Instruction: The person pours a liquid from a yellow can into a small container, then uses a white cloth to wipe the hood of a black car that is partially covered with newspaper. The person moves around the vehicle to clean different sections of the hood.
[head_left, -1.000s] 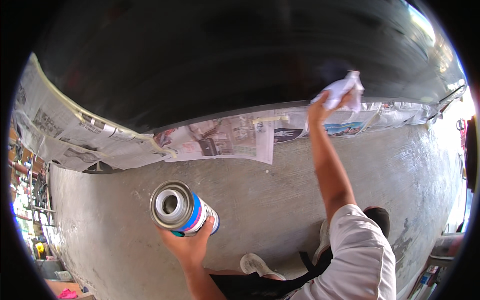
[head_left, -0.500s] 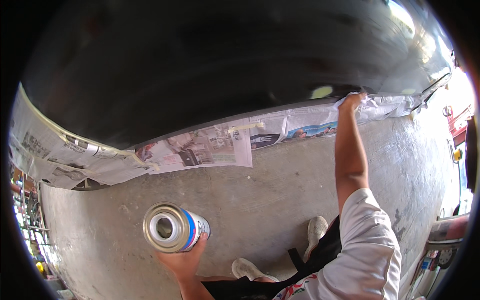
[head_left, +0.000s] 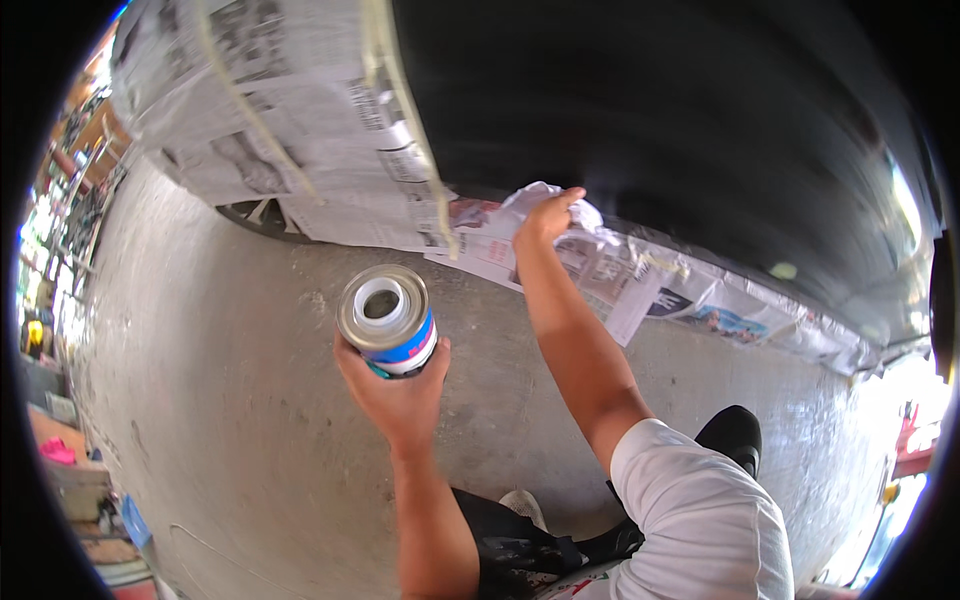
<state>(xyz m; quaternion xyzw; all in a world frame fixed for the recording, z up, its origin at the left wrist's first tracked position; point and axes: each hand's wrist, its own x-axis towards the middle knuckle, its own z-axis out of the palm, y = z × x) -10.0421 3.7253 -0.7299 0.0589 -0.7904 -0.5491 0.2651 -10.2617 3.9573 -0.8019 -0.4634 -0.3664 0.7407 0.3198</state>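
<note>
Both grips matter: the left hand (head_left: 400, 395) clasps the open can (head_left: 398, 347), best held level, while the right hand (head_left: 548, 216), bunching the cloth (head_left: 588, 216) at the black panel (head_left: 640, 110)'s lower edge, should wipe lightly.

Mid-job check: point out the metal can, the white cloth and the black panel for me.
Metal can (head_left: 391, 334): head view, on its metal top, just below the white spout.
White cloth (head_left: 588, 218): head view, on its bunched right end.
Black panel (head_left: 650, 115): head view, on its dark face.
</note>
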